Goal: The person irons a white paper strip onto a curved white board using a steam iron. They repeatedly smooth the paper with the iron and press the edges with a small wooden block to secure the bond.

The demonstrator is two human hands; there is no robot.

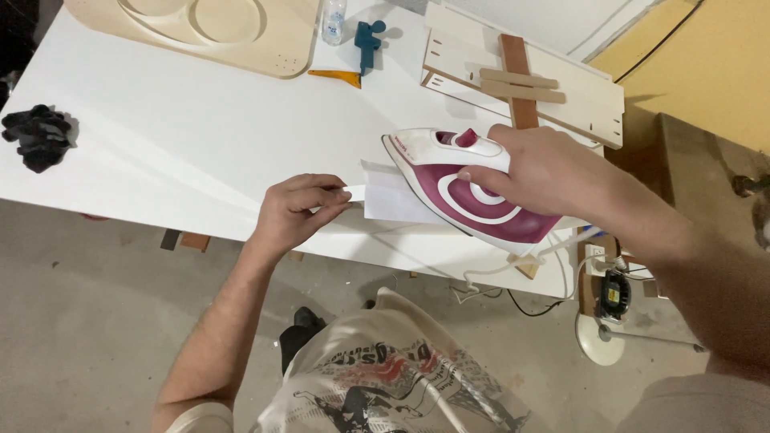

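Grey concrete floor (96, 305), yellow wall (706, 56).

Magenta-and-white clothes iron (469, 188) tilted, soleplate on white edge strip (377, 196) at near edge of white board (176, 136).

Left forearm rises bare from the lower left toward the iron (473, 188), wrist straight. Left hand (298, 210) lies palm down just left of the iron's tip, fingers curled, thumb and forefinger pinched together. Right arm enters from the lower right, forearm slanting up and leftward, wrist slightly bent. Right hand (539, 170) sits on top of the iron, fingers wrapped over its handle, thumb pointing toward the tip, knuckles uppermost.
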